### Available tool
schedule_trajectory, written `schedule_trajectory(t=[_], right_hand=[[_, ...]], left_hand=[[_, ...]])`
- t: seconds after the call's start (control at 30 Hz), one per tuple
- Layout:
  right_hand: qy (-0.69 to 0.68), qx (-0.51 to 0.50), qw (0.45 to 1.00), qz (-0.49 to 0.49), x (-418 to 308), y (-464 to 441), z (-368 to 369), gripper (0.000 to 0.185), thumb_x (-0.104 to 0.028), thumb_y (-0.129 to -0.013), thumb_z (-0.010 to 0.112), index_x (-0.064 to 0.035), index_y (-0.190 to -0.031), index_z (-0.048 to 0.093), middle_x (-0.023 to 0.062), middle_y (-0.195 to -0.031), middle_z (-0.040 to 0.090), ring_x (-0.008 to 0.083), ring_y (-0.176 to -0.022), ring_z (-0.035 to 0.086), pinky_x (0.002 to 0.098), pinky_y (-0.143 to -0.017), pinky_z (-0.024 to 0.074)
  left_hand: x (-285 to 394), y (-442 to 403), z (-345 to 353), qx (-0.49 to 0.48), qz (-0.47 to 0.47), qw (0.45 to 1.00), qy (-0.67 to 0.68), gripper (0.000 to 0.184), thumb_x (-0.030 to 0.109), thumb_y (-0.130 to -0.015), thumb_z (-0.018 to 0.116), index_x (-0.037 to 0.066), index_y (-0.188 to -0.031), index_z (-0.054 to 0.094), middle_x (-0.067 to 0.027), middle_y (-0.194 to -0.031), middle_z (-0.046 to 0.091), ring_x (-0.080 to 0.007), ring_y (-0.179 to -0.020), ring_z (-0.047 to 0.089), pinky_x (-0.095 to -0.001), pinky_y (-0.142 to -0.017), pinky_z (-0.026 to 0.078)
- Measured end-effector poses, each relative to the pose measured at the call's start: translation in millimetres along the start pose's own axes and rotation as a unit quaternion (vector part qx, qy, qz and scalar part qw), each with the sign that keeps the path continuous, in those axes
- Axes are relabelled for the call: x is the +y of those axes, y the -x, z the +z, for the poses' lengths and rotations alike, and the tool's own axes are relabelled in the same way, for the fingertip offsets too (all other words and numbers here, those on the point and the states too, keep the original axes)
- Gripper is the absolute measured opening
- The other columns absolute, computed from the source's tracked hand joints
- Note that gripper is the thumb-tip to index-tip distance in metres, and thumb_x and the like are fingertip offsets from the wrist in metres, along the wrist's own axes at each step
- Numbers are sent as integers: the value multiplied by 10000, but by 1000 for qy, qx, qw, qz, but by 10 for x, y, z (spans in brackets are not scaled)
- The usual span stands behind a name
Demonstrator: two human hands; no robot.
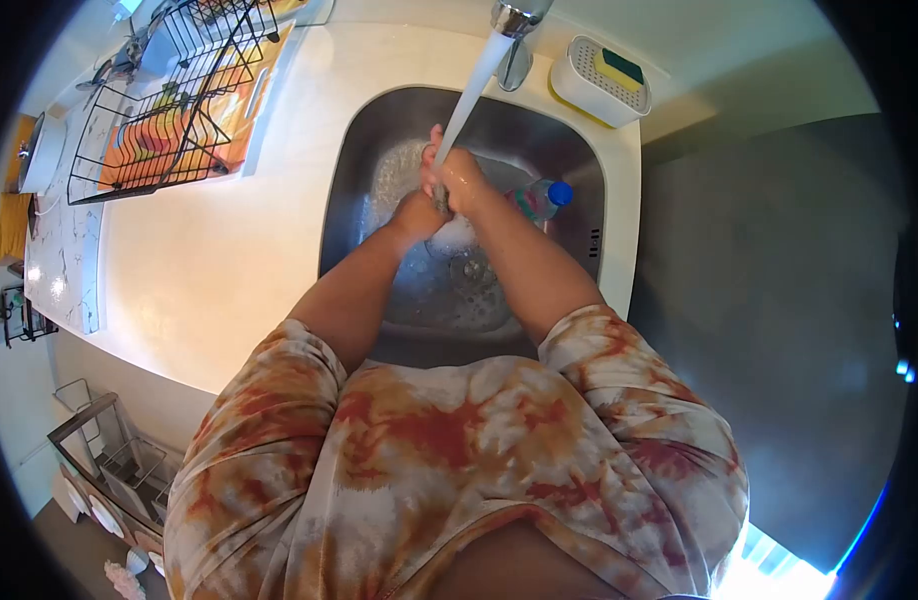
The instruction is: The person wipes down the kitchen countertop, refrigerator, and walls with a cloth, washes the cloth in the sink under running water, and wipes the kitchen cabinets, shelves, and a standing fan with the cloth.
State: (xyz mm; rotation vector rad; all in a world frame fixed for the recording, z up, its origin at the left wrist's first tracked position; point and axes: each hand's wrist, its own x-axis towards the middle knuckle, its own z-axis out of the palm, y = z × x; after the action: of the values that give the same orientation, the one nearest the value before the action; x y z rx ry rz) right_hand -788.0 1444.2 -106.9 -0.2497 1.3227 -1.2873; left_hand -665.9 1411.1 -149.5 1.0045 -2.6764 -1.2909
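Water runs from the faucet (517,18) onto both hands, which are together over the metal sink (369,130). My left hand (419,212) is closed, lower and to the left, against my right hand (459,178), which is partly behind the stream. Something small and greyish shows between them, too unclear to name. Some of the right hand's fingers point up beside the water. Right of the hands, a clear bottle (534,202) with a blue cap leans in the sink. Sudsy water lies at the bottom, over the drain (472,268).
A white caddy (589,85) with a green and yellow sponge (619,70) stands behind the sink at the right. At the left, a black wire dish rack (194,125) sits on the pale counter (229,250). A dark surface (769,260) is at the right.
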Motion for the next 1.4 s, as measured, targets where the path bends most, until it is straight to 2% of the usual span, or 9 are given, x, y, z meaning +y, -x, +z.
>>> schedule_trajectory(t=[0.2,0.33,0.4,0.5,0.53,0.67,1.0,1.23,1.4], right_hand=[[372,41,866,-331,-239,238,22,372,-435,-938,507,-101,-954,670,48,-906,638,149,-825,587,298,-629,493],[247,-44,960,-125,-592,529,115,280,-330,-918,558,-89,-1008,668,37,-968,649,151,-851,598,295,-668,505],[585,-43,809,-18,-950,961,354,285,-234,-904,566,-52,-1109,648,63,-1034,656,142,-893,611,256,-786,497],[358,-116,926,-10,-711,712,204,328,-211,-920,538,-23,-1177,616,86,-1059,658,137,-927,618,257,-827,494],[353,-113,929,-10,-692,680,179,328,-211,-920,538,-23,-1177,616,86,-1059,658,137,-927,618,257,-827,494],[388,-99,916,-37,-815,795,276,319,-187,-941,499,-28,-1196,608,103,-1110,642,149,-986,607,256,-865,477],[80,-18,985,-155,-550,772,223,608,-561,-925,463,-72,-1275,553,120,-1262,549,209,-1143,510,332,-1018,353],[49,-16,962,-270,41,474,101,703,-564,-866,582,-47,-1329,469,109,-1285,533,235,-1194,483,365,-1034,346],[136,-61,982,-112,92,493,-42,779,-355,-815,739,4,-1386,350,105,-1325,498,218,-1281,384,368,-1056,304]], left_hand=[[81,2,-330,-151,-260,837,458,681,509,-755,744,148,-1219,401,-5,-757,418,-59,-560,345,-205,-389,196],[10,-95,-300,-134,-312,807,483,554,525,-833,646,178,-1210,436,-32,-857,495,-104,-627,436,-248,-455,350],[55,-77,-294,-104,-321,855,393,378,519,-925,488,162,-1010,574,-23,-845,569,-142,-719,527,-326,-661,460],[-114,-197,-233,57,1,984,170,461,475,-951,398,128,-1210,556,-101,-1115,590,-244,-1050,551,-438,-937,412],[91,-75,-339,47,-149,968,-194,465,381,-951,387,116,-1318,495,-162,-1305,498,-309,-1260,442,-459,-1020,365],[190,-87,-624,2,-183,935,-303,430,337,-923,409,164,-1306,496,-147,-1281,550,-345,-1177,531,-454,-983,413],[743,-4,-1141,-70,-95,991,60,354,349,-887,536,64,-1086,606,-108,-995,639,-259,-884,622,-390,-786,476],[908,29,-1383,-24,40,965,259,153,169,-919,561,56,-1022,569,-7,-864,551,-92,-806,494,-230,-697,402],[984,129,-1475,15,31,909,416,57,130,-936,560,77,-957,559,4,-863,565,-84,-809,500,-228,-721,411]])
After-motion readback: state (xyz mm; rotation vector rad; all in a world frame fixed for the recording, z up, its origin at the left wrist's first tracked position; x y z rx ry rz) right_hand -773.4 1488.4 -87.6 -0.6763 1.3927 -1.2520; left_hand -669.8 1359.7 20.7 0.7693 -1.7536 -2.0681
